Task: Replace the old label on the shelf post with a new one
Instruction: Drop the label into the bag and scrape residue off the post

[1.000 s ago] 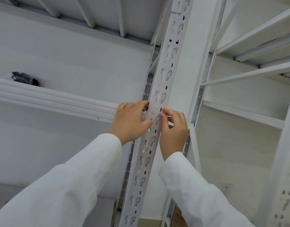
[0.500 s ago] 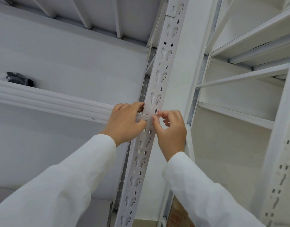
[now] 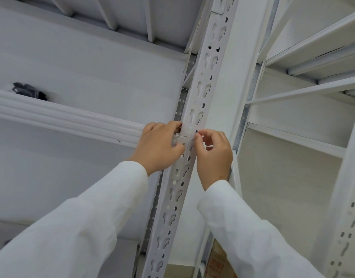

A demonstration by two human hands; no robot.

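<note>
A white slotted shelf post (image 3: 200,91) runs from the bottom middle up to the top of the view. A small pale label (image 3: 183,139) lies across the post at hand height, nearly the same colour as the metal. My left hand (image 3: 158,146) pinches the label's left end against the post's left edge. My right hand (image 3: 212,152) has its thumb and forefinger pinched at the label's right end on the post's face. Both arms are in white sleeves. The label's print is not readable.
A white shelf beam (image 3: 68,117) meets the post from the left, with a dark bundle (image 3: 28,91) on the shelf above it. More white shelving (image 3: 313,91) stands to the right. A second slotted post (image 3: 351,217) rises at the right edge. A cardboard box (image 3: 218,261) sits low.
The view has shifted slightly. My right hand's fingertips have slid leftward along the label toward the post's middle. My left hand keeps its pinch at the left end.
</note>
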